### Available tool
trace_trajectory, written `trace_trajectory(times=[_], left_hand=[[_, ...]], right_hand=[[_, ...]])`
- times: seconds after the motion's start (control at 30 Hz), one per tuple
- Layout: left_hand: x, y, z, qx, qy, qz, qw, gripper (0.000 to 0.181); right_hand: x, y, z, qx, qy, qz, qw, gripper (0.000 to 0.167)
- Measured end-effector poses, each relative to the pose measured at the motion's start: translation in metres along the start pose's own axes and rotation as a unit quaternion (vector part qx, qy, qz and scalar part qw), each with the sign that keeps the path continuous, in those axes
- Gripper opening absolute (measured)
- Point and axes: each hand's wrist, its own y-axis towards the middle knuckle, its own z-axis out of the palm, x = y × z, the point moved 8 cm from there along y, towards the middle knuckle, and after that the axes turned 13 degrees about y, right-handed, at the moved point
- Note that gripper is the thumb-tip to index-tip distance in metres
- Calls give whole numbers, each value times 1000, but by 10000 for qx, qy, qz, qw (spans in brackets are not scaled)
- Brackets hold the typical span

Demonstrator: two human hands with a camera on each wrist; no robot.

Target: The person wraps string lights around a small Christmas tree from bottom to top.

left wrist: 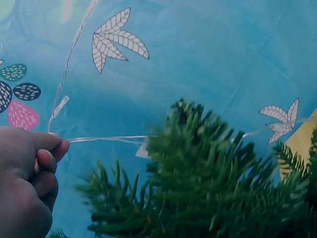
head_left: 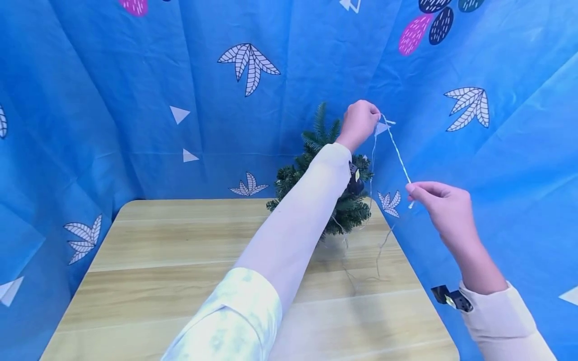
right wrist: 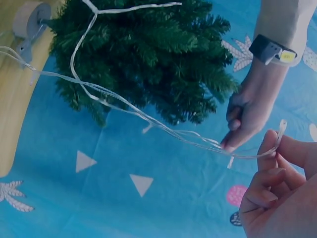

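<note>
A small green artificial tree (head_left: 316, 150) stands at the table's back right, partly behind the left arm. Beside its upper right side, the left hand (head_left: 359, 123) pinches a thin clear wire (head_left: 398, 153) with small bulbs. Lower and to the right, the right hand (head_left: 444, 205) pinches the same wire near a bulb, and a stretch of it runs between the two hands. In the left wrist view, the left hand (left wrist: 25, 178) holds the wire (left wrist: 109, 138) beside the branches (left wrist: 198, 168). The right wrist view shows the right hand (right wrist: 282, 183) with a bulb tip above its fingertips.
Loose wire (head_left: 379, 250) hangs down over the wooden table (head_left: 171, 240) at the right. A blue patterned cloth (head_left: 149, 90) surrounds the table behind and at both sides. The tree's round base (right wrist: 29, 20) shows in the right wrist view.
</note>
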Motion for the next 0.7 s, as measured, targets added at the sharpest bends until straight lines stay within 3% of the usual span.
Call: trace_trajectory(times=[0.17, 0.43, 0.6, 0.7], left_hand=[[4, 4, -6, -206, 86, -33, 9997, 25], [19, 12, -15, -292, 4, -347, 9990, 30], [29, 12, -22, -134, -142, -677, 9975, 31], [30, 10, -24, -33, -197, -683, 9975, 32]], right_hand=[[-1, -3, 6, 75, -30, 46, 10000, 60], [0, -7, 10, 10, -42, -3, 10000, 56], [15, -14, 8, -135, -66, 24, 9999, 52], [24, -16, 6, -219, -9, 82, 9997, 50]])
